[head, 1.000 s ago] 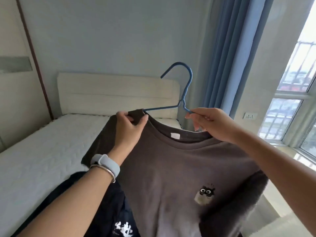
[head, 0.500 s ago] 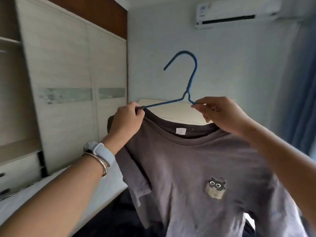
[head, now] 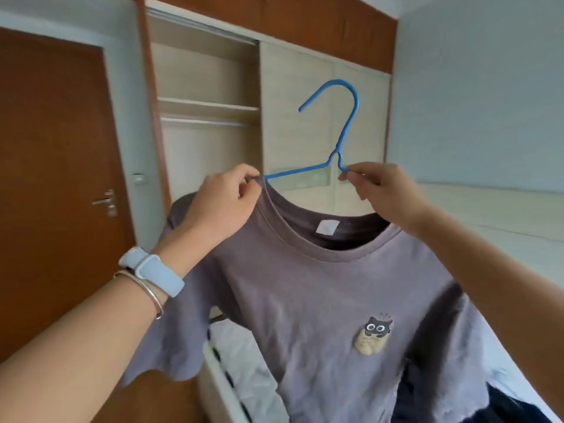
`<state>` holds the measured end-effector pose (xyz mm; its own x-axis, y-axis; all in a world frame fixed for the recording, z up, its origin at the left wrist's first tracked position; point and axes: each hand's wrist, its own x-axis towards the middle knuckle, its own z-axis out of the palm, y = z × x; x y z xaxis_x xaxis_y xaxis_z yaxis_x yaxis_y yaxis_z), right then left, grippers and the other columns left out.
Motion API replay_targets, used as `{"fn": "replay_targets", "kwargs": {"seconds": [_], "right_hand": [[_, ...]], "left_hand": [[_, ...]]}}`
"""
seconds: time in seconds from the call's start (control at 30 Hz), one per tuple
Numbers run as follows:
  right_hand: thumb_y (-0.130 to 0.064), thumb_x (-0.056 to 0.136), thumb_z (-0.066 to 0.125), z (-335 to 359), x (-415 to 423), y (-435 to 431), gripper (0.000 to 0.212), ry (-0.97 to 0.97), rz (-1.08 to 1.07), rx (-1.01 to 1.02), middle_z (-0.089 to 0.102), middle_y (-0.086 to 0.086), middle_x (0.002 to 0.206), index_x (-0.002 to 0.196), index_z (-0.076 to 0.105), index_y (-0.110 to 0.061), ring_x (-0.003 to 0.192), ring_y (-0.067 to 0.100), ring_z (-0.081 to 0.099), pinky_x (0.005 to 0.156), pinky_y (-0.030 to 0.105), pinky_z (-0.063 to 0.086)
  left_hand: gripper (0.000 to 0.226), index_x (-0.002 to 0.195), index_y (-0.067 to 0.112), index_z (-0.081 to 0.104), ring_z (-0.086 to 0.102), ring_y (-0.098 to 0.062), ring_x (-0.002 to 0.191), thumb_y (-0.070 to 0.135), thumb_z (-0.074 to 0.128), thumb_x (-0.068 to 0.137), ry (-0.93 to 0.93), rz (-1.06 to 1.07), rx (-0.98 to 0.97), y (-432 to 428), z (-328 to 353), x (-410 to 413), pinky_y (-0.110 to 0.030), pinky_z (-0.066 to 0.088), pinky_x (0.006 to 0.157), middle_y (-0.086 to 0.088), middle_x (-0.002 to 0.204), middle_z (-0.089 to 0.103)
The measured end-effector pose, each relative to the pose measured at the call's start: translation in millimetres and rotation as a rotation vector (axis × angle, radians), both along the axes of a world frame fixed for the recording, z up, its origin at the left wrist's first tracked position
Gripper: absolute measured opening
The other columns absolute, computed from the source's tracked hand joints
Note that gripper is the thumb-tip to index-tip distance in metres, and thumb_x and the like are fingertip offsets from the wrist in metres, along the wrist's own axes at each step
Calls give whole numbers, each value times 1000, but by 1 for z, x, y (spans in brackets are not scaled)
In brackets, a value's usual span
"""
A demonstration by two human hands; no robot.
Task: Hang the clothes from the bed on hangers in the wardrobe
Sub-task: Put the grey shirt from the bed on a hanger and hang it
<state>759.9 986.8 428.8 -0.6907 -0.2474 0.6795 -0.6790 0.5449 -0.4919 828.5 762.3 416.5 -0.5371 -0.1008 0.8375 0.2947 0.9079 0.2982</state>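
Lift the blue hanger [head: 346, 132] level so its hook can slip over the rail [head: 207, 121] in the open wardrobe [head: 210, 77]. The left hand [head: 224, 206] pinches the grey shirt [head: 305, 285] at the collar. The right hand [head: 384, 193] pinches the hanger near its neck, up in front of the wardrobe

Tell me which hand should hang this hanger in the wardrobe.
Right, probably. The right hand pinches the hanger beside its neck, so it steers the hook; the left hand only pinches the shirt over the hanger's other arm.
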Motion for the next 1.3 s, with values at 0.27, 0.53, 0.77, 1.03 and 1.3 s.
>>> {"fn": "replay_targets", "kwargs": {"seconds": [0.27, 0.53, 0.77, 1.03, 1.3], "right_hand": [[-12, 94, 45, 5, -35, -174, 25, -26, 295, 75, 52, -13, 63, 98, 69, -6, 45, -14, 48, 49, 2, 35], [-12, 96, 44, -7, -121, -308, 26, 95, 364, 150, 64, 1, 88, 95, 69, -7, 76, 12, 49, 58, -1, 34], [-9, 96, 41, -5, -228, -420, 29, 127, 389, 211, 69, 15, 98, 103, 67, 1, 91, 27, 58, 65, 20, 31], [-13, 96, 45, -26, -299, -539, 25, 147, 521, 286, 68, 16, 92, 101, 66, -2, 85, 31, 57, 66, 18, 38], [-16, 92, 53, -51, -366, -643, 19, -28, 568, 221, 63, -1, 80, 100, 68, -6, 64, -1, 53, 62, -1, 37]], "left_hand": [[43, 106, 19, 68, 64, -23, 100, 41, 38, 85, -189, 227, -738, -133, -43, 0, -26, 32, 94, -1, 99, 71], [45, 107, 19, 64, 56, -21, 98, 43, 28, 93, -417, 315, -757, -229, -71, -69, -32, 42, 83, 1, 100, 63], [32, 77, 18, 50, 51, -16, 77, 37, 33, 97, -587, 211, -585, -305, -81, -140, -26, 34, 75, 2, 78, 56], [28, 106, 19, 68, 57, -12, 98, 32, 49, 89, -295, 213, -141, -433, -64, -209, -29, 46, 88, 1, 105, 68], [14, 100, 30, 59, 53, 3, 61, 31, 48, 92, -344, 41, 124, -565, -48, -322, -16, 42, 66, 11, 75, 61]]}}
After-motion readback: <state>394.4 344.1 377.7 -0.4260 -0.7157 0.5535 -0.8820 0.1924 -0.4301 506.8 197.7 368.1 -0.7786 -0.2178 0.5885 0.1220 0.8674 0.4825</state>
